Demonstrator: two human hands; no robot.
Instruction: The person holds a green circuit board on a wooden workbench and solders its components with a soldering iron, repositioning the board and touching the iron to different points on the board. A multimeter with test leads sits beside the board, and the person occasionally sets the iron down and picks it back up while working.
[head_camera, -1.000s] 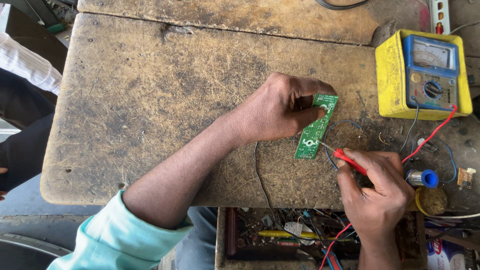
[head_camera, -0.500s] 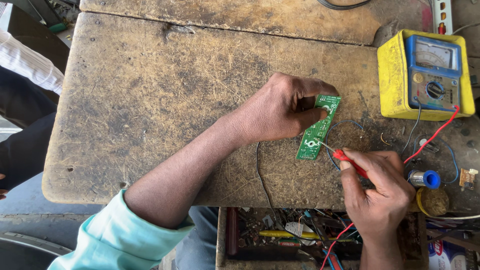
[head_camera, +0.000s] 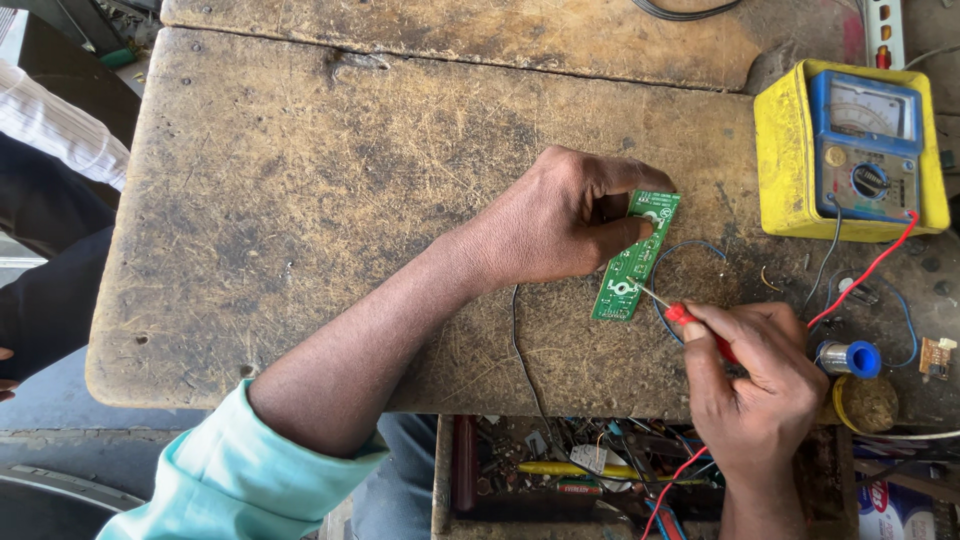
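Observation:
My left hand (head_camera: 560, 220) presses a narrow green circuit board (head_camera: 632, 262) flat onto the worn wooden bench (head_camera: 330, 200), thumb and fingers on its upper end. My right hand (head_camera: 755, 385) grips a red test probe (head_camera: 700, 330) like a pen, and the metal tip touches the board's lower end. The probe's red lead runs up to a yellow and blue analogue multimeter (head_camera: 850, 150) at the bench's right edge. A thin blue wire (head_camera: 690, 250) loops beside the board.
A blue solder spool (head_camera: 850, 358), a round tin (head_camera: 868, 402) and a small brown board piece (head_camera: 936, 355) lie at the right. An open drawer of tools and wires (head_camera: 580, 470) sits below the bench front. Another person's striped sleeve (head_camera: 50, 130) is at the left.
The hands have barely moved; the probe tip stays at the lower end of the board, shifting only slightly.

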